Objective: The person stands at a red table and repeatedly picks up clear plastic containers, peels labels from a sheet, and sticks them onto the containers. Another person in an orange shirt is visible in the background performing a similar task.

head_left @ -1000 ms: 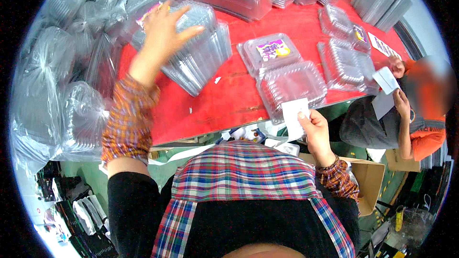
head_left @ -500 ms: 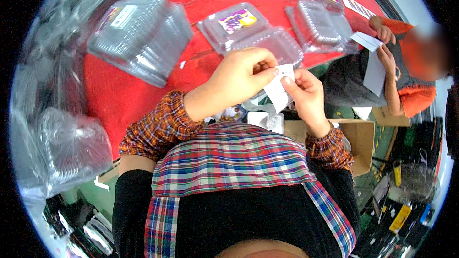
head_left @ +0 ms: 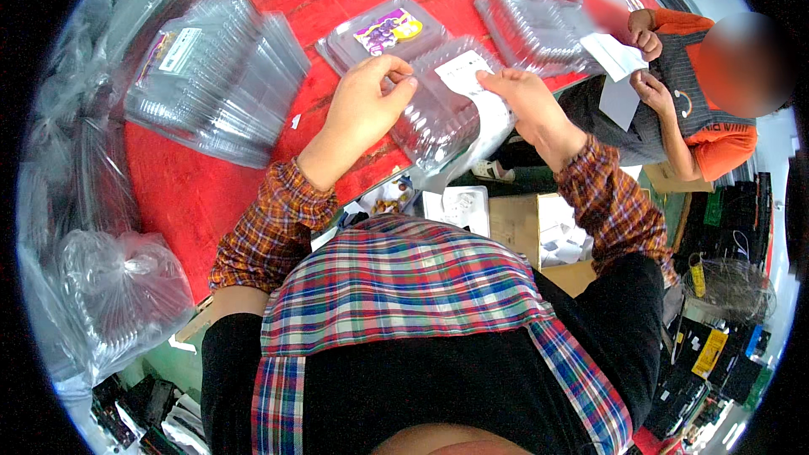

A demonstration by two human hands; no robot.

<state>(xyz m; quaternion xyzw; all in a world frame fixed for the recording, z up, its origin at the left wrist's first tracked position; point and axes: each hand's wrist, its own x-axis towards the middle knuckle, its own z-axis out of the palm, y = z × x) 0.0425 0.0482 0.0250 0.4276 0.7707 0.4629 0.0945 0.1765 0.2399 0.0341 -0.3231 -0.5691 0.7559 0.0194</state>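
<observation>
My right hand (head_left: 533, 108) pinches a white paper label strip (head_left: 495, 118) between thumb and fingers. The strip's upper end lies over a clear plastic clamshell box (head_left: 434, 122), and its tail hangs past the table edge. Above the box's left side, my left hand (head_left: 366, 105) has its fingers curled and thumb close to the forefinger; anything between them is too small to make out. Just beyond it lies another clear lid (head_left: 341, 40) bearing a purple and yellow sticker (head_left: 388, 29).
Nested clear boxes (head_left: 215, 76) lie on the red table (head_left: 181, 194) at left, with more boxes (head_left: 535, 29) at far right. A plastic bag (head_left: 126, 286) hangs at the left edge. A co-worker (head_left: 666, 109) handles white sheets at right. A cardboard box (head_left: 514, 227) stands below the table.
My hands have moved apart; the left has let go of the white strip. My right hand has carried the strip onto the clear box, which now shows more fully.
</observation>
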